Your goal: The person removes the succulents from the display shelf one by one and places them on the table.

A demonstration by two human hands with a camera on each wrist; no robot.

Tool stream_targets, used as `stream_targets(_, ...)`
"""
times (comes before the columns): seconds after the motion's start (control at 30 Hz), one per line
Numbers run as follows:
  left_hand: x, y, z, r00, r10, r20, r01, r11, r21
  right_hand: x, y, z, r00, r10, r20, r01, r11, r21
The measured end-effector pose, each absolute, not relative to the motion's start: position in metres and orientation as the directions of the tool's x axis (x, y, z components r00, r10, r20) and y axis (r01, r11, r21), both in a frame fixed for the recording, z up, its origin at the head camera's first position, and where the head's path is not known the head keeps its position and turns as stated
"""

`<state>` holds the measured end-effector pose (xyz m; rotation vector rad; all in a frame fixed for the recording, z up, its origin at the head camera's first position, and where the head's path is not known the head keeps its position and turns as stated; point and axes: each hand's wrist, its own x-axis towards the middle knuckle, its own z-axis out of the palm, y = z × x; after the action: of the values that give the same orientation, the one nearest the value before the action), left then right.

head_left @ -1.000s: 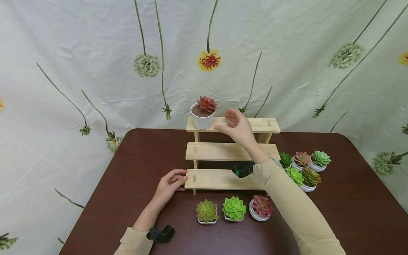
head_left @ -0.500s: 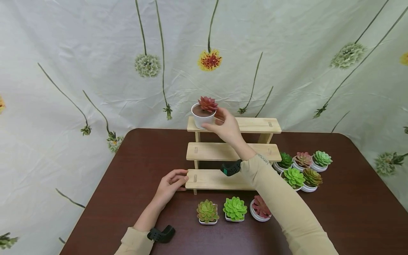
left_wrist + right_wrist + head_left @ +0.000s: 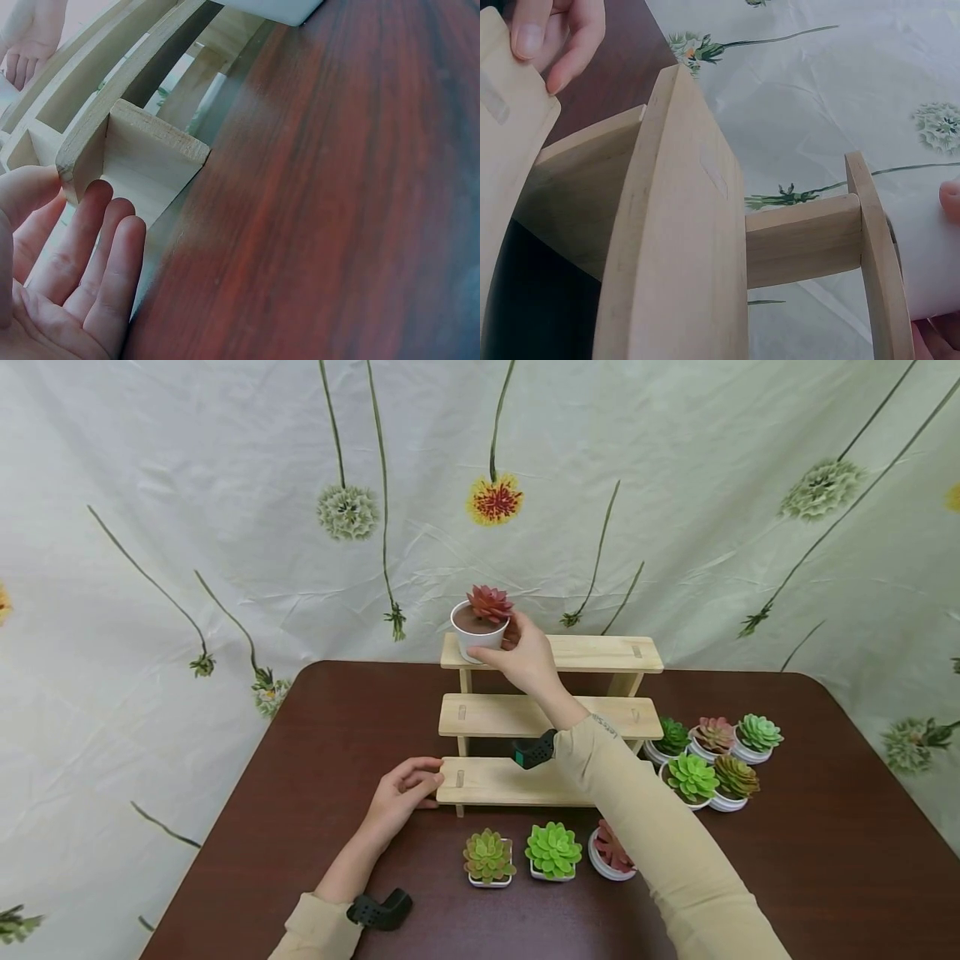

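Note:
A three-tier wooden stand (image 3: 517, 717) stands on the dark table. At the left end of its top shelf is a white pot (image 3: 471, 646) with a red succulent (image 3: 490, 602) set in brown filling. My right hand (image 3: 528, 662) grips this pot from the right, thumb at the front; in the right wrist view the pot (image 3: 930, 255) shows only partly. Lower down, my left hand (image 3: 396, 797) holds the left end of the bottom shelf (image 3: 498, 783). The left wrist view shows the thumb above the shelf edge (image 3: 82, 150) and fingers below it.
In front of the stand sit a reddish-green succulent (image 3: 488, 857), a bright green one (image 3: 554, 852) and a red one (image 3: 611, 852) partly behind the right sleeve. Several potted succulents (image 3: 692, 777) cluster right of the stand. A flowered cloth (image 3: 247, 485) hangs behind the table.
My right hand has moved left from beside the white pot and now grips it. The pot looks unmoved on the shelf. My left hand has stayed at the bottom shelf's end.

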<state>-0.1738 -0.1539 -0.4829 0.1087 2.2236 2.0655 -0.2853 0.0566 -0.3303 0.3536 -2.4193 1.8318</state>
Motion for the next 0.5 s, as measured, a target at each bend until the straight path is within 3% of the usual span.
stream_targets(0.5,-0.162,-0.148,-0.454,-0.991,0.131,-0.033,-0.021,0.095,0.995,-0.28,0.063,-0.33,-0.974,-0.092,0.207,-0.225,0.258,-0.94)
